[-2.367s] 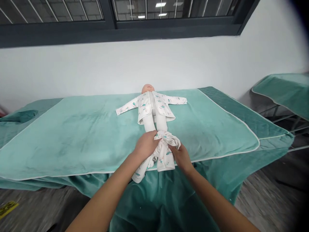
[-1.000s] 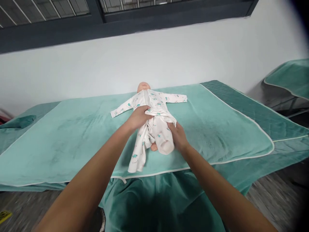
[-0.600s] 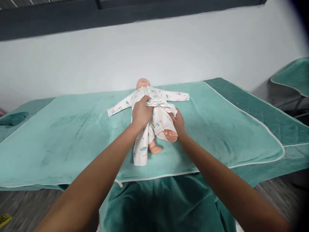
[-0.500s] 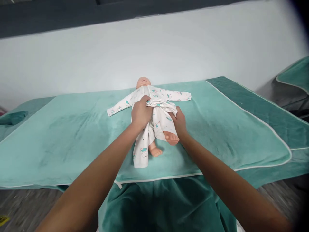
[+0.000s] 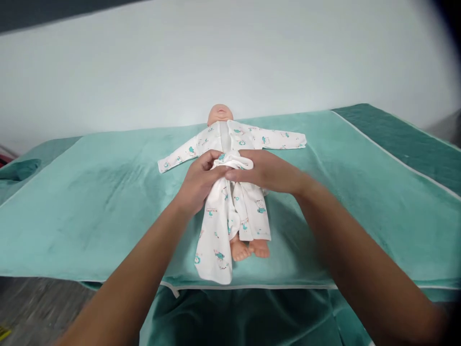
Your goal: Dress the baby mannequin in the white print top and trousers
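A baby doll (image 5: 220, 113) lies on its back, head towards the wall, in white printed baby clothes (image 5: 248, 202). Its sleeves stretch out to both sides and its bare feet (image 5: 248, 249) show below the cuffs. At the doll's waist, my left hand (image 5: 203, 181) pinches the bunched cloth between thumb and fingers. From the other side, my right hand (image 5: 266, 169) closes on the same fold, its thumb tip close to my left thumb. A loose length of the cloth hangs down beside the feet on the left. The fingers under the fold are partly hidden.
A light green padded sheet (image 5: 108, 202) with white piping covers the table, over a darker green cover (image 5: 399, 144). A white wall (image 5: 288, 57) stands behind it. Dark green fabric (image 5: 245, 312) drapes at the near edge, and grey floor (image 5: 39, 302) shows lower left.
My right hand has moved from the doll's raised leg up to the waist, beside my left hand. Both doll feet now lie side by side. The view has come closer.
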Available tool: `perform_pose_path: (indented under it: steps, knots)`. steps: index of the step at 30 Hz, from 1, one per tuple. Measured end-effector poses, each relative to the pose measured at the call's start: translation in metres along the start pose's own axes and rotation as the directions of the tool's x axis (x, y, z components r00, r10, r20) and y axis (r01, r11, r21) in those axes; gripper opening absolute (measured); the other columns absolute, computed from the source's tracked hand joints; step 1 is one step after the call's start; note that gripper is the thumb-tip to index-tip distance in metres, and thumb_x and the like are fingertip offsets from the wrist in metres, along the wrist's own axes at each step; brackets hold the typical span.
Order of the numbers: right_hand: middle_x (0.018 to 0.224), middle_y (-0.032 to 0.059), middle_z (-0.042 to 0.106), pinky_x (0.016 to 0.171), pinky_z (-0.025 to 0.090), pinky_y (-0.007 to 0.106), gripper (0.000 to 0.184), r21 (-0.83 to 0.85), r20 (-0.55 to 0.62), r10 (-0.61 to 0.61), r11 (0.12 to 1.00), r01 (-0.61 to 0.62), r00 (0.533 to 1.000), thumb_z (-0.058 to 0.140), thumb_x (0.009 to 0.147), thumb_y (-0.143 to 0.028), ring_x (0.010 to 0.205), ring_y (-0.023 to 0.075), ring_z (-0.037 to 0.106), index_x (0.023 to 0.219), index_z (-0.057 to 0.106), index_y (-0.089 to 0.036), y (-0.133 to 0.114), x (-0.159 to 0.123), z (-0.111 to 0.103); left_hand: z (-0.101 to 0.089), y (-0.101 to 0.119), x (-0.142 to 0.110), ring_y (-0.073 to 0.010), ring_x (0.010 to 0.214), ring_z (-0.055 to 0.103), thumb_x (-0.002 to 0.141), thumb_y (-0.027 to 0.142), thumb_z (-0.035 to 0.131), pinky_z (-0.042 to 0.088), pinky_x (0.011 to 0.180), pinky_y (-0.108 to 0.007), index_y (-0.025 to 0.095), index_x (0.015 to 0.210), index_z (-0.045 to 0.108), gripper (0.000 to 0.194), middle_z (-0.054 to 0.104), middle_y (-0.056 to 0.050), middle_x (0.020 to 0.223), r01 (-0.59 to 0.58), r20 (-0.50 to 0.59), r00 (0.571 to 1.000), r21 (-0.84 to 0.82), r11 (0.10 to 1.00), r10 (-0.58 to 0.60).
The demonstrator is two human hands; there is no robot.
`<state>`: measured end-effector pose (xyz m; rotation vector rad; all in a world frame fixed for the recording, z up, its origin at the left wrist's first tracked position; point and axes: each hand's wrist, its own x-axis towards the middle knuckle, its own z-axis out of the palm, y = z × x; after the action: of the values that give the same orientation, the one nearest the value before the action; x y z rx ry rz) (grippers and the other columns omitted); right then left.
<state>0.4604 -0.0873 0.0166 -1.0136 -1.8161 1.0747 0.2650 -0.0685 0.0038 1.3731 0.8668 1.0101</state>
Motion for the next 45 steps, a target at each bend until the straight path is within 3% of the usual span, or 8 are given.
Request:
perform_pose_path:
  steps: [5, 11, 22, 27, 33, 37, 42, 45]
  knots:
    - [0.067, -0.0004, 0.063, 0.058, 0.042, 0.023, 0.034, 0.335, 0.045, 0.019, 0.942, -0.033, 0.999, 0.075, 0.080, -0.047, 0.061, 0.0107, 0.056, 0.069, 0.066, -0.016, 0.015, 0.022, 0.012, 0.008, -0.002, 0.002, -0.0145, 0.067, 0.064, 0.079, 0.037, 0.071, 0.052, 0.068, -0.029, 0.022, 0.093, 0.056, 0.026, 0.066, 0.002, 0.076, 0.019, -0.045, 0.999, 0.011, 1.000, -0.018]
    - [0.062, -0.0028, 0.058, 0.051, 0.047, 0.026, 0.040, 0.705, -0.067, 0.157, 0.706, -0.064, 0.985, 0.074, 0.080, -0.056, 0.051, 0.0117, 0.053, 0.073, 0.057, -0.021, 0.039, 0.015, 0.023, -0.002, 0.001, 0.002, -0.0200, 0.088, 0.066, 0.080, 0.045, 0.072, 0.052, 0.075, -0.030, 0.019, 0.105, 0.063, 0.038, 0.069, -0.006, 0.099, 0.077, 0.143, 0.986, 0.059, 0.995, -0.085]
    - [0.094, 0.0012, 0.069, 0.069, 0.052, 0.028, 0.048, 0.406, 0.172, 0.005, 0.911, -0.075, 0.985, 0.089, 0.063, -0.030, 0.084, 0.0197, 0.063, 0.105, 0.068, -0.019, 0.023, 0.008, 0.015, 0.010, -0.006, 0.009, -0.0140, 0.079, 0.062, 0.087, 0.036, 0.063, 0.051, 0.071, -0.026, 0.023, 0.094, 0.054, 0.017, 0.063, 0.001, 0.087, -0.032, -0.151, 0.988, -0.077, 0.997, 0.020]
    - [0.089, 0.0011, 0.069, 0.067, 0.051, 0.027, 0.032, 0.564, 0.008, 0.069, 0.823, -0.061, 0.998, 0.079, 0.074, -0.036, 0.077, 0.0169, 0.064, 0.099, 0.067, -0.019, 0.030, 0.008, 0.020, 0.005, 0.004, -0.003, -0.0180, 0.079, 0.066, 0.087, 0.046, 0.065, 0.051, 0.068, -0.028, 0.019, 0.106, 0.061, 0.033, 0.069, -0.005, 0.092, 0.112, -0.005, 0.994, -0.123, 0.986, -0.113]
    - [0.074, -0.0039, 0.061, 0.057, 0.047, 0.022, 0.025, 0.670, -0.122, 0.130, 0.742, -0.015, 0.984, 0.077, 0.073, -0.032, 0.062, 0.0118, 0.056, 0.088, 0.061, -0.021, 0.040, 0.012, 0.023, -0.007, 0.013, -0.019, -0.0218, 0.081, 0.069, 0.076, 0.042, 0.079, 0.052, 0.068, -0.030, 0.014, 0.092, 0.072, 0.033, 0.074, -0.009, 0.092, 0.294, 0.264, 0.914, 0.094, 0.951, -0.309]
    - [0.082, -0.0016, 0.067, 0.060, 0.048, 0.022, 0.029, 0.640, -0.037, 0.092, 0.767, -0.047, 0.995, 0.077, 0.078, -0.037, 0.068, 0.0125, 0.060, 0.098, 0.066, -0.020, 0.040, 0.010, 0.019, -0.002, 0.011, -0.015, -0.0196, 0.079, 0.069, 0.080, 0.040, 0.076, 0.052, 0.069, -0.028, 0.015, 0.097, 0.070, 0.031, 0.074, -0.007, 0.091, 0.176, 0.160, 0.975, -0.131, 0.976, -0.154]
    - [0.091, 0.0031, 0.073, 0.072, 0.053, 0.026, 0.034, 0.503, 0.328, -0.005, 0.847, -0.170, 0.945, 0.086, 0.071, -0.031, 0.081, 0.0169, 0.067, 0.097, 0.073, -0.014, 0.037, 0.004, 0.011, 0.010, 0.006, -0.007, -0.0205, 0.075, 0.069, 0.085, 0.049, 0.068, 0.052, 0.065, -0.029, 0.016, 0.112, 0.067, 0.043, 0.074, -0.008, 0.092, 0.142, 0.069, 0.989, -0.248, 0.958, -0.128]
    - [0.090, 0.0029, 0.075, 0.071, 0.054, 0.027, 0.029, 0.581, 0.215, 0.048, 0.796, -0.167, 0.975, 0.083, 0.075, -0.032, 0.078, 0.0168, 0.069, 0.098, 0.074, -0.015, 0.039, 0.004, 0.014, 0.009, 0.006, -0.010, -0.0210, 0.074, 0.068, 0.084, 0.053, 0.068, 0.051, 0.064, -0.030, 0.017, 0.113, 0.068, 0.046, 0.074, -0.008, 0.092, 0.160, 0.042, 0.987, -0.171, 0.972, -0.155]
